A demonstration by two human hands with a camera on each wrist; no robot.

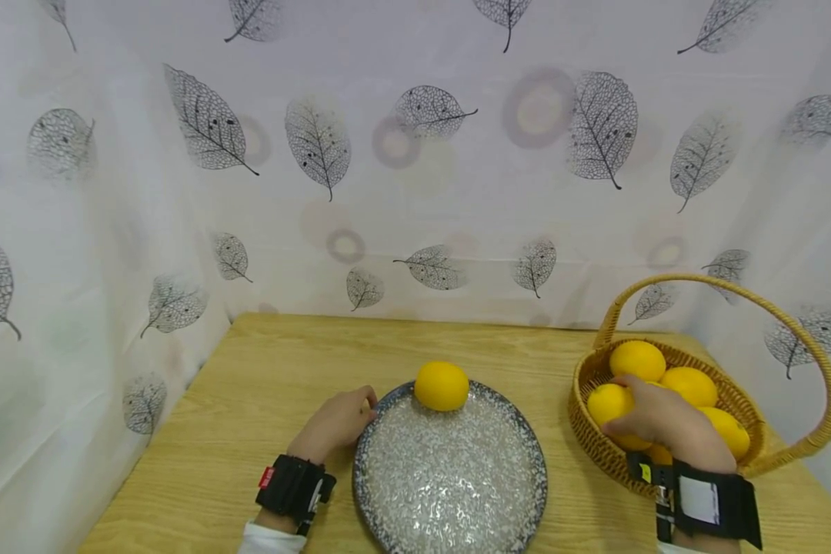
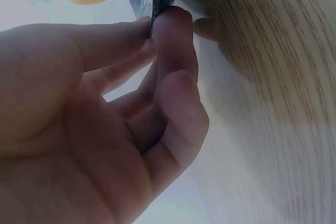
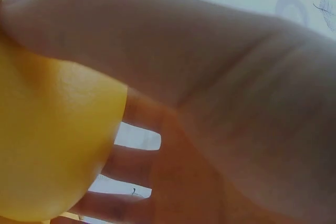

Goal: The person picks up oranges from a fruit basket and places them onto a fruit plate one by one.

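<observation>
One lemon [image 1: 608, 404] is being gripped inside the wicker basket [image 1: 589, 440] by the right hand [image 1: 668, 422], which is curling round it. The left hand [image 1: 339, 419] is pinching the speckled plate [image 1: 450, 477] by its rim, with another lemon [image 1: 442, 386] resting at the far edge.

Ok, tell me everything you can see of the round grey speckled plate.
The round grey speckled plate looks like glazed ceramic: a pale, glossy, mottled centre inside a darker speckled rim. It sits face up on the light wood-grain table, its nearest edge cut off in the head view. One rounded yellow lemon-like fruit rests at its far edge, overlapping the rim. The person's left hand pinches the rim at the left.
</observation>
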